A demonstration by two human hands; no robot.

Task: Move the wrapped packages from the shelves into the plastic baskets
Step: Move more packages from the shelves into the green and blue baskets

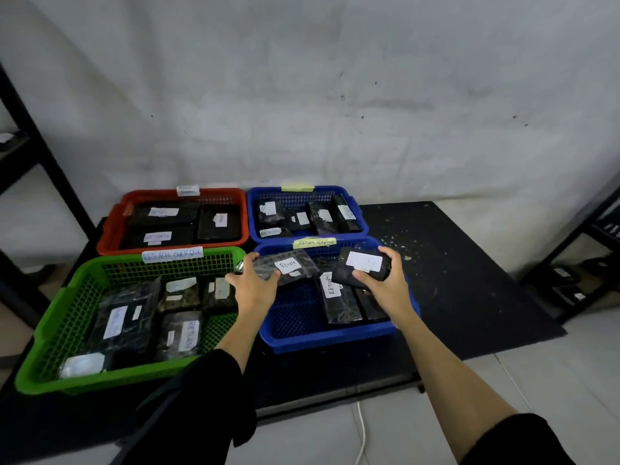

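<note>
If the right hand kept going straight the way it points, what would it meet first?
The right hand, holding a black wrapped package, points forward over the near blue basket. Likely first is that basket's far rim with the yellow label; depth is unclear.

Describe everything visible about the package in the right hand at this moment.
The package in the right hand is a small, flat, dark rectangle in what looks like glossy black plastic wrap, with a white label on top whose writing is too faint to read. It is held roughly level over the near blue basket, above the packages lying there. The right hand has it in its grip, thumb on the near edge, fingers around the far right end.
</note>
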